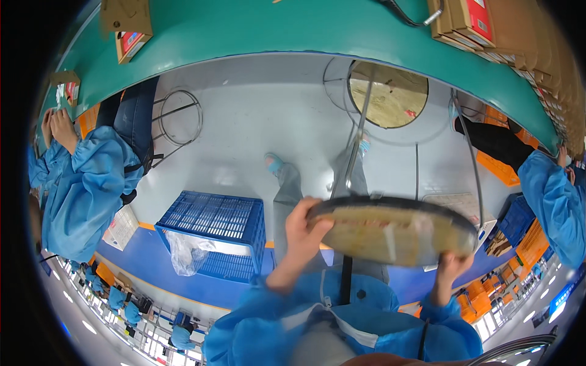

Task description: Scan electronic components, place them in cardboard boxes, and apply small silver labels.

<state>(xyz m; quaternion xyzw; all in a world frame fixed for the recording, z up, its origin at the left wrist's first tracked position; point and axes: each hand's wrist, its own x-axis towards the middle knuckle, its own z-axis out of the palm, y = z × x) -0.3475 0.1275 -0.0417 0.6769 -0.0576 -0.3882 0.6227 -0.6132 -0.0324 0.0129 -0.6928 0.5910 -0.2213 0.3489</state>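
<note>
In front of my body I hold a round, tan, board-like stool seat [390,235] with a black rim, tilted and blurred by motion. My left hand [305,230] is closed on its left edge, thumb across the tan face. At the lower right edge my right hand [453,268] is closed too, partly hidden by the disc. Just beyond it run thin metal tubes [356,149] like stool legs; whether they join the disc I cannot tell. A second round tan disc with a dark rim [388,94] shows farther off, below the table's edge.
A green-topped table [244,30] curves across the far side, with cardboard boxes [467,21] at its right. A blue plastic crate [210,229] with a clear bag stands left of my legs. Co-workers in blue sit at left [85,189] and right [552,201].
</note>
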